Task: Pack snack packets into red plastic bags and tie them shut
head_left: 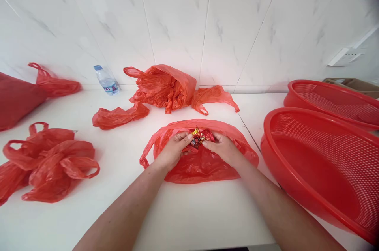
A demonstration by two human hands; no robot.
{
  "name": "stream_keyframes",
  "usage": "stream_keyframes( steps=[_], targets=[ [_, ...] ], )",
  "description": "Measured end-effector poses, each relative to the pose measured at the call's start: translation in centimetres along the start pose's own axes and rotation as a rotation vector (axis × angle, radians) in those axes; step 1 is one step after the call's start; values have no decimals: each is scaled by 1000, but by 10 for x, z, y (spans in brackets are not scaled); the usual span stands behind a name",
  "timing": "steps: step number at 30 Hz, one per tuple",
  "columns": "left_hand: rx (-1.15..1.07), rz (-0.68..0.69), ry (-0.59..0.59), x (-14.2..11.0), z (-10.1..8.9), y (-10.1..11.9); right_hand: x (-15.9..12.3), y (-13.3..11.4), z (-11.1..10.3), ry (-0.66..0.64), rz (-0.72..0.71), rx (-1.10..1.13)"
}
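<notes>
A red plastic bag (204, 166) lies spread flat on the white counter (183, 215) in front of me. Over its middle, both hands are closed on a small bunch of red and yellow wrapped candies (199, 136). My left hand (173, 150) grips the bunch from the left with fingers curled round it. My right hand (223, 148) pinches it from the right.
More red bags lie around: a heap at the left (49, 162), a twisted one (118, 117), an open crumpled one by the wall (164, 87). A small water bottle (106, 80) stands at the tiled wall. Two red mesh baskets (322, 164) sit at the right.
</notes>
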State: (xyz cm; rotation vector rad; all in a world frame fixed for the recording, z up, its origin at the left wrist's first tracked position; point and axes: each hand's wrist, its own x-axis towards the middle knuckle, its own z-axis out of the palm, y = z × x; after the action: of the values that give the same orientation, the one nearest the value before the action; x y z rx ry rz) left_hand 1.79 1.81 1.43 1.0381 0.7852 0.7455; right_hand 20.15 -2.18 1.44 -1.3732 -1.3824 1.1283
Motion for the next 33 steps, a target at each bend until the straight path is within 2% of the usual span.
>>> stream_keyframes(
  steps=[5, 8, 17, 21, 23, 27, 29, 33],
  targets=[
    [4, 10, -65, 0, -1, -1, -1, 4, 0, 61, 155, -61],
    [14, 13, -57, 0, -1, -2, -2, 4, -3, 65, 214, -56],
    [21, 179, 180, 4, -6, 0, -4, -3, -13, -16, 116, -132],
    [-28, 233, 224, 3, -7, 3, -3, -2, -13, -40, 103, -89],
    [-52, 249, 225, 3, -7, 4, -2, -2, -13, 16, 103, -118],
    [-76, 242, 239, 3, -7, 3, 3, 2, -14, 251, 152, -278],
    [-66, 235, 236, 4, -7, 2, 4, 4, -17, 249, 146, -215],
    [45, 193, 216, 4, -10, 0, 5, 3, -24, 85, 64, 165]
  ],
)
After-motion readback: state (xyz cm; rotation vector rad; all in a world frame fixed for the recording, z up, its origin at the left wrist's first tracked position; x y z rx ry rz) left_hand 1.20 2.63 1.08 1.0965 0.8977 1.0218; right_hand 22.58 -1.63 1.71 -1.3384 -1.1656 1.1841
